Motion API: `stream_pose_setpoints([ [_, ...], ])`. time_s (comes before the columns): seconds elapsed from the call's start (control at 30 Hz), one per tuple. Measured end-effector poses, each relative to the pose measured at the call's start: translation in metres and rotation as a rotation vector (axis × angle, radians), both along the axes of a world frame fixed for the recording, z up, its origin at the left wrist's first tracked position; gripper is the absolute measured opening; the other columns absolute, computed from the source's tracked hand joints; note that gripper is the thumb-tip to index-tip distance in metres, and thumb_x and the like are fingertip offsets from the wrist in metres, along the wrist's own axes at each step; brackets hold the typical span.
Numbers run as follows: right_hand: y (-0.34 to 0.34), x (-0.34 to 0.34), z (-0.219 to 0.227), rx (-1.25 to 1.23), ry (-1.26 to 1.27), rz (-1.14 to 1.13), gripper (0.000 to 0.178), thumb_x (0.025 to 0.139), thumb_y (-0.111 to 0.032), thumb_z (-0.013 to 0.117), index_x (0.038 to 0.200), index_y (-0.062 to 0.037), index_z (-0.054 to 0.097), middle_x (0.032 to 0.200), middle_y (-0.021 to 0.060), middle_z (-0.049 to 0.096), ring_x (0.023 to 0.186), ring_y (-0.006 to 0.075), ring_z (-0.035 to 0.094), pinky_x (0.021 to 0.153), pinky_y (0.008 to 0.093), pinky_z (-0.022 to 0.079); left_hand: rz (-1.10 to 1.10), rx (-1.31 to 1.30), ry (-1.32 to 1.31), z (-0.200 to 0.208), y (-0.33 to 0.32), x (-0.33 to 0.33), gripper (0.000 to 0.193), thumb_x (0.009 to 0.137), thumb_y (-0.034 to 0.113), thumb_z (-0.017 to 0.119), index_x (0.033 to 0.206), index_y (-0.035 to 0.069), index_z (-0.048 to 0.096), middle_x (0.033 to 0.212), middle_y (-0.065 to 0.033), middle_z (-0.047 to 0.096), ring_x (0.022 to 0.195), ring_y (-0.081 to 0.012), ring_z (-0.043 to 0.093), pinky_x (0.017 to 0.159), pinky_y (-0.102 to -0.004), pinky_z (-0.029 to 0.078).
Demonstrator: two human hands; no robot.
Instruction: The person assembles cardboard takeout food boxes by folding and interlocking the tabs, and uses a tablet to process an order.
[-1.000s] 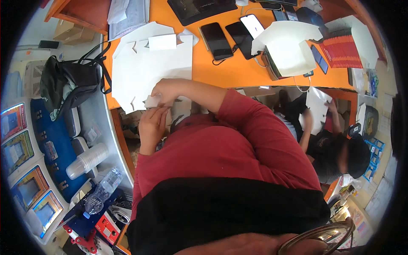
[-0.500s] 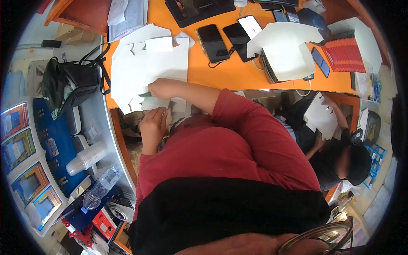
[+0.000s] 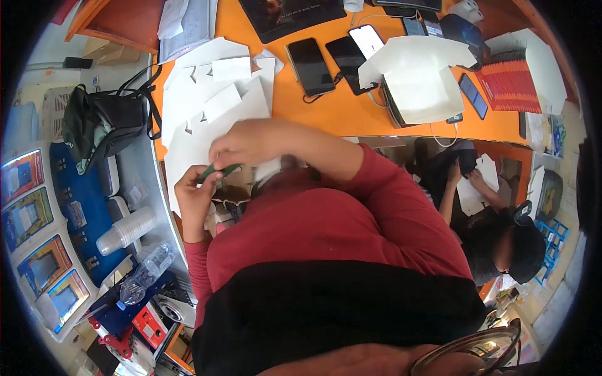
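While the left grip (image 3: 196, 195) and right grip (image 3: 248, 141) pinch a dark-green, narrow strip (image 3: 233, 168) of unclear material at six o'clock from white, notched card sheets (image 3: 216, 111), uneven tension could twist it.

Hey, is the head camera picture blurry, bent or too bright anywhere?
Head view: black corners ring the fisheye circle; the right hand looks slightly smeared; the green piece by the fingertips is too unclear to identify; the lit smartphone screen looks nearly washed out.
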State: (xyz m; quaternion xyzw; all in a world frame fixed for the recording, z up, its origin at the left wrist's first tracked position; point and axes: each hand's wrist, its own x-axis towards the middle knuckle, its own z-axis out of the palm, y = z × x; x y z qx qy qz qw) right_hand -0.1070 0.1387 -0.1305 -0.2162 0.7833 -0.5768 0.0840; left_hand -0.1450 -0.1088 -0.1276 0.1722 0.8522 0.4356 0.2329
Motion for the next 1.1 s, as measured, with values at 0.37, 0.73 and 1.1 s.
stream_pose_setpoints([
  [0.37,-0.023,0.025,0.003,0.018,0.442,-0.733,0.013,0.077,-0.022,0.076,0.077,-0.0157,0.065,0.097,-0.0006,0.062,0.089,0.0206,0.056,0.080,0.0412,0.041,0.341,0.641,-0.405,-0.018,0.018,0.011,0.017,0.095,0.018,0.063,0.099,0.002,0.065,0.090,-0.0037,0.068,0.079,-0.0109,0.063,0.070,-0.0243,0.050],
  [0.73,-0.024,-0.002,-0.001,-0.223,0.310,-1.296,0.048,0.087,-0.028,0.064,0.129,-0.0093,0.048,0.126,0.0131,0.054,0.117,0.0286,0.053,0.101,0.0417,0.040,0.031,0.499,0.034,0.012,-0.009,0.005,0.019,0.094,0.021,0.065,0.093,0.002,0.063,0.093,-0.0062,0.067,0.080,-0.0127,0.061,0.069,-0.0272,0.047],
  [1.1,-0.033,0.019,0.034,-0.591,0.617,-0.394,0.058,0.096,-0.051,0.047,0.133,-0.0062,0.052,0.119,0.0140,0.059,0.120,0.0308,0.053,0.106,0.0456,0.037,0.066,0.807,-0.230,0.078,0.014,-0.011,0.055,0.099,0.046,0.047,0.124,-0.002,0.054,0.118,-0.0114,0.061,0.107,-0.0230,0.059,0.097,-0.0368,0.044],
])
